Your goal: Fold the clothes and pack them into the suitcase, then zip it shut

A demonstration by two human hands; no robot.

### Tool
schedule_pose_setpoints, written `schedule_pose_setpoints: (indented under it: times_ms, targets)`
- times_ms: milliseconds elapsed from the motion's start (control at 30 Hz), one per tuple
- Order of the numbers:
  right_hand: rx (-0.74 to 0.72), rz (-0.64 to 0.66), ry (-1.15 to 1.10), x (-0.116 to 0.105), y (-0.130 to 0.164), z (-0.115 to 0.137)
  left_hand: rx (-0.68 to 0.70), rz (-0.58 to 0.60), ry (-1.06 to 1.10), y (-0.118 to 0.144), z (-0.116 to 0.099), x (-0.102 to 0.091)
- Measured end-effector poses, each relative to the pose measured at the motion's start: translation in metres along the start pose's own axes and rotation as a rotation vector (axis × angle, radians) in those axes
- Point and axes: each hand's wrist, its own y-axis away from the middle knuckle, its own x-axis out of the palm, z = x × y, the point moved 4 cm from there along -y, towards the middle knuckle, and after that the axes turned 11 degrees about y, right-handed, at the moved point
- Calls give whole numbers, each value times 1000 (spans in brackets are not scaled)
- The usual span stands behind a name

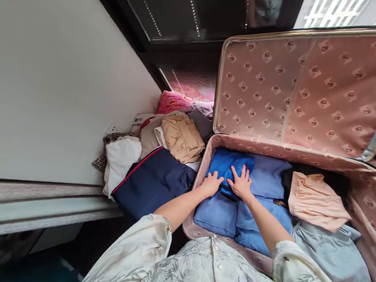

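- Both hands are flat, no grip closed on anything: the left hand and the right hand lie side by side, fingers spread apart, palms pressing down on a folded bright blue garment.
- That blue garment sits in the left end of the open suitcase, on top of paler blue folded clothes that fill the near-left part of the case.
- By the look of it, this is the pressing-flat step: the piece is laid in place and being smoothed, not carried.
- To the right in the case lie a peach garment, loosely folded, and a light grey-blue one nearer the front wall; something dark shows behind the peach piece.
- The lid stands upright behind, patterned pink lining facing us.
- Left of the case, a heap waits: a navy piece with a red stripe, a tan garment, a white one.
- My read: the next move calls for lifting both palms clear and reaching left to that heap, the navy piece being nearest.
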Motion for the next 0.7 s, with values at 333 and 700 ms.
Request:
schedule_pose_setpoints:
  times_ms: [333, 700]
  targets:
    - [10, -53, 176, 37, -18, -9, -22, 62, 148, -9, -2, 3]
    - [38, -3, 183, 9, -1, -14, -619, -1124, 651, 260, 158, -36]
